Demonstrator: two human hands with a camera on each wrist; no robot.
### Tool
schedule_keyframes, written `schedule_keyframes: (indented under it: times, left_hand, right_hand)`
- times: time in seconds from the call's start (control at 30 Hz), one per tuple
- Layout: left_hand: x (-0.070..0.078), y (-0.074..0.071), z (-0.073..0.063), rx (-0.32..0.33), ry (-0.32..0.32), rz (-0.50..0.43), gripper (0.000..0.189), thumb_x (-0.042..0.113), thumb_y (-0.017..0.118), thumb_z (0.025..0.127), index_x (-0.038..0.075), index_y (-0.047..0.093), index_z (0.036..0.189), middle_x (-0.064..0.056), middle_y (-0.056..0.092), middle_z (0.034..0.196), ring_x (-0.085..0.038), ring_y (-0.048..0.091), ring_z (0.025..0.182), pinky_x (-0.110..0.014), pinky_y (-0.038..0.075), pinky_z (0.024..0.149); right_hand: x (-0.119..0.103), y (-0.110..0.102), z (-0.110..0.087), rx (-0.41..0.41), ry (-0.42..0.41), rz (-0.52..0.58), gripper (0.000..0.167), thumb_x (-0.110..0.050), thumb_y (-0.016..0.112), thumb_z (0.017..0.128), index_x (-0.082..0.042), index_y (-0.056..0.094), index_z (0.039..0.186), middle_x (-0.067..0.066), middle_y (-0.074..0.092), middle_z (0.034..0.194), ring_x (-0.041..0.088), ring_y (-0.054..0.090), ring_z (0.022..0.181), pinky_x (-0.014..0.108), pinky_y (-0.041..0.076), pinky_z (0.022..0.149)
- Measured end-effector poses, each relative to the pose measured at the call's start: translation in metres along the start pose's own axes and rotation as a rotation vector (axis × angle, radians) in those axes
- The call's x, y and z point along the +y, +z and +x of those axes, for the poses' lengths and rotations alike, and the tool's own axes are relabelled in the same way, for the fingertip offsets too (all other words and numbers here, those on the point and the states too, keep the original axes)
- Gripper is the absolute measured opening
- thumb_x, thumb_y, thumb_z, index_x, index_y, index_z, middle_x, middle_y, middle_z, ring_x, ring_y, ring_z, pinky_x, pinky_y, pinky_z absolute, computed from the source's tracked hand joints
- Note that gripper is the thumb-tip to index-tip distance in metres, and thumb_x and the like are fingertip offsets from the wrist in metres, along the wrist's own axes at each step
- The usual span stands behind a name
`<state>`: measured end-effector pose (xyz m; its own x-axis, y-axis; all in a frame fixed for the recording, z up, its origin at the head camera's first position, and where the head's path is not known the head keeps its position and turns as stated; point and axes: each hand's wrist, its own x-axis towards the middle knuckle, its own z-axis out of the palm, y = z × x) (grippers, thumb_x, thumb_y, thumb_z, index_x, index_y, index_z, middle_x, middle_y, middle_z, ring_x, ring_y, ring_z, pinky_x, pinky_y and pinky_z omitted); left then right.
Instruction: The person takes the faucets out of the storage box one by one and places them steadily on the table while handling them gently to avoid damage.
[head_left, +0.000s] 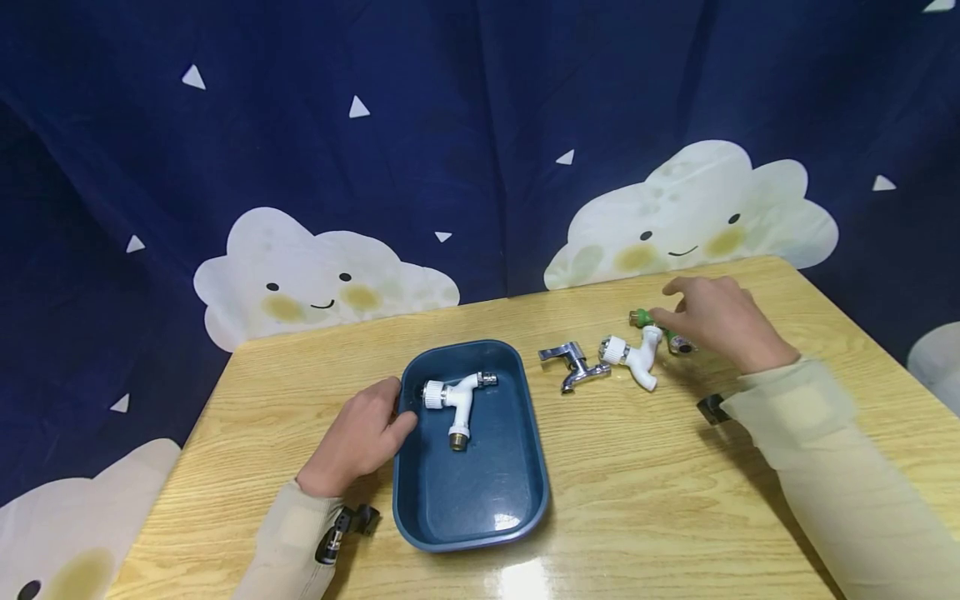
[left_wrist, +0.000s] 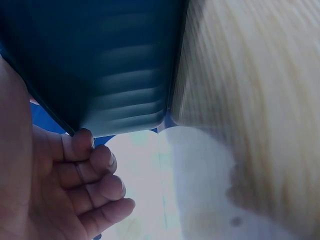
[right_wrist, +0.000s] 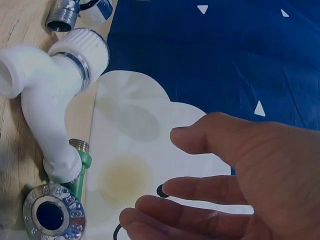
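Observation:
My left hand (head_left: 360, 437) grips the left rim of a dark blue plastic tray (head_left: 536, 467), thumb over the edge and fingers along the outer wall. Inside the tray lies a white tap (head_left: 461, 402) with a ribbed knob and a brass threaded end. Over at the right, my right hand (head_left: 723, 321) hovers above a green tap (head_left: 641, 317), partly hidden beneath it. Its fingers are spread and hold nothing in the right wrist view. Beside the green tap lies another white tap (right_wrist: 45, 110), and left of that a chrome lever tap (head_left: 576, 367).
Everything stands on a wood-grain table (head_left: 637, 500). A dark blue curtain (head_left: 495, 125) with white clouds and triangles hangs behind its far edge. Each wrist carries a small black camera mount.

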<state>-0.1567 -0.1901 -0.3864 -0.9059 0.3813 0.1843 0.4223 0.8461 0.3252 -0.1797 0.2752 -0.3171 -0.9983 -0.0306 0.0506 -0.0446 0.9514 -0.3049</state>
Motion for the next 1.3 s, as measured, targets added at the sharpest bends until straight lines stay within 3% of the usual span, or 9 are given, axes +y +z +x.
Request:
schedule_keyframes:
  times: [0.47,0.6,0.77,1.0,1.3]
  left_hand:
    - [0.0,-0.001,0.001,-0.008,0.001,-0.004,0.014,0.021,0.059,0.09,0.016,0.05,0.082,0.001,0.046,0.072,-0.012,0.042,0.062,-0.026,0.036,0.06]
    - [0.0,-0.001,0.001,-0.007,0.003,-0.007,0.013,0.021,0.059,0.09,0.016,0.05,0.082,0.002,0.046,0.072,-0.012,0.043,0.062,-0.026,0.036,0.06]
    - [0.0,-0.001,0.001,-0.01,-0.004,-0.011,0.013,0.021,0.059,0.09,0.016,0.05,0.082,0.001,0.047,0.073,-0.012,0.043,0.063,-0.026,0.036,0.06]
    - [0.0,-0.001,0.0,-0.009,-0.004,-0.014,0.014,0.021,0.059,0.09,0.016,0.05,0.082,0.001,0.046,0.072,-0.012,0.043,0.063,-0.026,0.036,0.06]
    - [0.0,-0.002,0.001,-0.01,0.011,-0.016,0.014,0.021,0.059,0.091,0.015,0.05,0.082,0.001,0.046,0.072,-0.012,0.043,0.063,-0.026,0.036,0.061]
  right_hand:
    - [-0.012,0.004,-0.003,0.023,-0.056,-0.001,0.057,-0.038,0.065,0.095,0.006,0.063,0.131,0.026,0.076,0.103,0.035,0.074,0.086,0.056,0.055,0.076]
    - [-0.016,0.007,-0.003,0.018,-0.078,0.005,0.056,-0.037,0.065,0.096,0.007,0.063,0.131,0.024,0.077,0.099,0.03,0.071,0.078,0.048,0.054,0.068]
    - [-0.023,0.008,-0.005,0.015,-0.084,0.001,0.05,-0.032,0.064,0.096,0.004,0.065,0.13,0.019,0.076,0.093,0.02,0.062,0.067,0.033,0.046,0.055]
    - [-0.029,0.011,-0.008,0.027,-0.101,-0.035,0.045,-0.032,0.065,0.096,0.001,0.067,0.127,0.012,0.075,0.086,0.019,0.059,0.064,0.031,0.043,0.053]
    - [-0.035,0.013,-0.011,0.045,-0.131,-0.037,0.043,-0.032,0.066,0.096,-0.001,0.07,0.125,0.018,0.078,0.098,0.023,0.07,0.075,0.032,0.046,0.053]
